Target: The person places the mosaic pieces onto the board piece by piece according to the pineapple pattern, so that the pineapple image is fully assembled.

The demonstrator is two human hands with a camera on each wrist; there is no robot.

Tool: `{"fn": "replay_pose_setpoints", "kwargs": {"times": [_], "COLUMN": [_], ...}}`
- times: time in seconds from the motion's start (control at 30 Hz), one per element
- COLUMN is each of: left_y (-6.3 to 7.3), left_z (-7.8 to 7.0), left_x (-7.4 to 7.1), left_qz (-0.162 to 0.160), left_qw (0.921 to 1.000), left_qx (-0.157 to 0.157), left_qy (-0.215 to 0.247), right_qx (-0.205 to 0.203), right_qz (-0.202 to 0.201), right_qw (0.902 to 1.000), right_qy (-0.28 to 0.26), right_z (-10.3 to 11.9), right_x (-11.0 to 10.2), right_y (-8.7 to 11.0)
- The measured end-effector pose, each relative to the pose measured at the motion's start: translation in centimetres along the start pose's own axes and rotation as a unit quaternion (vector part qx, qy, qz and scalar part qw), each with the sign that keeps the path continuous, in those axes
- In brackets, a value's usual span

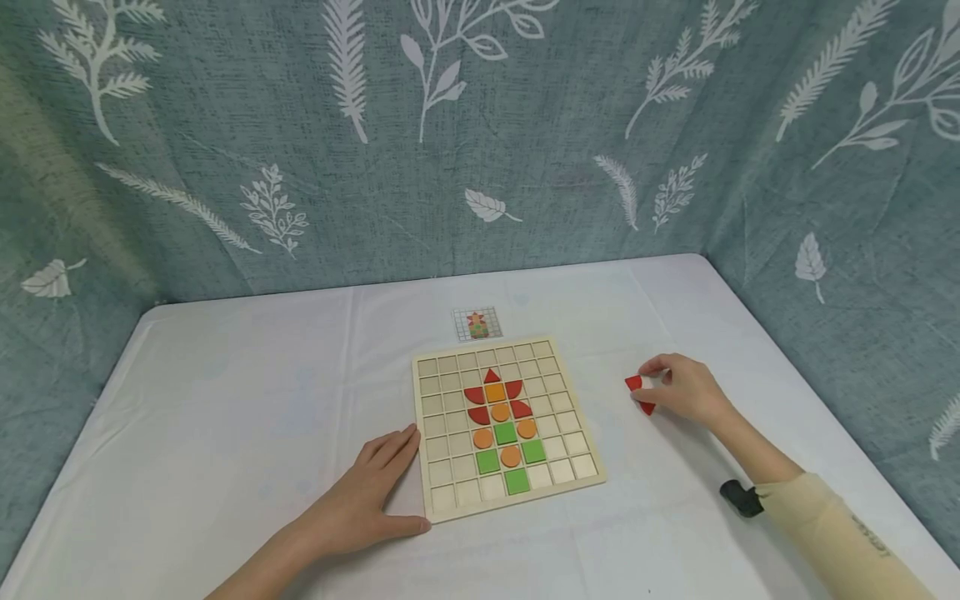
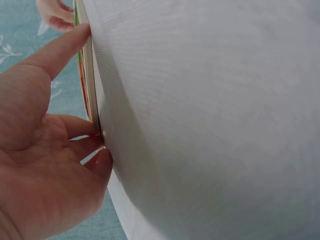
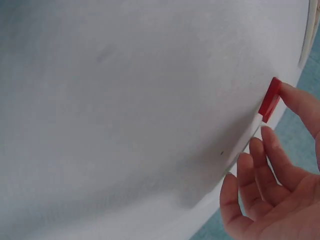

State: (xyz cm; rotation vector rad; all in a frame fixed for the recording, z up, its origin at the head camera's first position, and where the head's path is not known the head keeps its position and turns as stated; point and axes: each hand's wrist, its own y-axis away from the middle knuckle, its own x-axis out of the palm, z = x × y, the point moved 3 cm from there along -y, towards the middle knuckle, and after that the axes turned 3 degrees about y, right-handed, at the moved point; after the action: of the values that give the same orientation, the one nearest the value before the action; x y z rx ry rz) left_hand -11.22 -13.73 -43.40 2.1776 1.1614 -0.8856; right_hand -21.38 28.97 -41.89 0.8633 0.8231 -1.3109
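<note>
In the head view my left hand [image 1: 360,496] rests at the left edge of a wooden grid board [image 1: 442,492], its thumb at the near corner and its fingertips along the side. Red, orange and green flat tiles form a figure on the board, with an orange square [image 1: 496,392] near the top and a green square [image 1: 517,481] at the bottom. Right of the board, my right hand [image 1: 686,390] pinches a red tile [image 1: 634,382] between thumb and index finger, low over the table. More red shows below the thumb; whether it is a second tile I cannot tell.
Behind the board lies a small pattern card [image 1: 477,323] with a coloured figure on a grid. A black object [image 1: 741,498] is beside the right forearm. The white cloth-covered table [image 1: 247,400] meets a patterned curtain [image 1: 300,167] at the back and sides.
</note>
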Motion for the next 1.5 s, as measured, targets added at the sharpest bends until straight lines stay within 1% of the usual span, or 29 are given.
{"fn": "replay_pose_setpoints", "kwargs": {"times": [0.17, 0.33, 0.5, 0.63, 0.73, 0.83, 1.0, 1.1, 1.27, 1.37, 1.5], "left_y": [0.0, 0.0, 0.1, 0.1, 0.1, 0.1, 0.1, 0.1, 0.2, 0.2, 0.1], "left_z": [0.0, 0.0, 0.0, 0.0, 0.0, 0.0, 0.0, 0.0, 0.0, 0.0, 0.0], "left_x": [0.0, 0.1, 0.1, 0.1, 0.1, 0.1, 0.1, 0.1, 0.1, 0.0, -0.1], "left_qz": [0.002, 0.005, 0.005, 0.004, 0.002, 0.0, -0.001, -0.003, -0.003, -0.004, -0.003], "left_qw": [1.0, 1.0, 1.0, 1.0, 1.0, 1.0, 1.0, 1.0, 1.0, 1.0, 1.0], "left_qx": [-0.003, -0.004, -0.005, -0.002, 0.0, 0.002, 0.004, 0.003, 0.001, 0.002, 0.003], "left_qy": [0.001, 0.005, 0.003, 0.001, -0.001, -0.004, -0.005, -0.005, -0.007, -0.008, -0.008], "right_qx": [0.001, 0.006, 0.004, 0.011, 0.005, -0.001, 0.002, -0.008, -0.025, -0.035, -0.047], "right_qz": [0.002, 0.005, 0.012, 0.026, 0.033, 0.042, 0.057, 0.062, 0.074, 0.084, 0.095], "right_qw": [0.9999, 0.9999, 0.9998, 0.9986, 0.9969, 0.9943, 0.9875, 0.9832, 0.9729, 0.9691, 0.9665], "right_qy": [-0.011, -0.011, -0.017, -0.046, -0.071, -0.098, -0.147, -0.172, -0.218, -0.229, -0.234], "right_z": [-0.2, -0.4, 0.0, 0.6, 1.2, 1.9, 3.0, 3.8, 5.3, 5.9, 6.8], "right_x": [0.2, 0.3, 0.4, 0.5, 0.6, 0.8, 1.5, 1.9, 2.4, 2.7, 3.1], "right_y": [-0.2, -0.3, -0.2, 0.1, 0.3, 0.5, 0.9, 1.2, 1.9, 2.2, 2.5]}}
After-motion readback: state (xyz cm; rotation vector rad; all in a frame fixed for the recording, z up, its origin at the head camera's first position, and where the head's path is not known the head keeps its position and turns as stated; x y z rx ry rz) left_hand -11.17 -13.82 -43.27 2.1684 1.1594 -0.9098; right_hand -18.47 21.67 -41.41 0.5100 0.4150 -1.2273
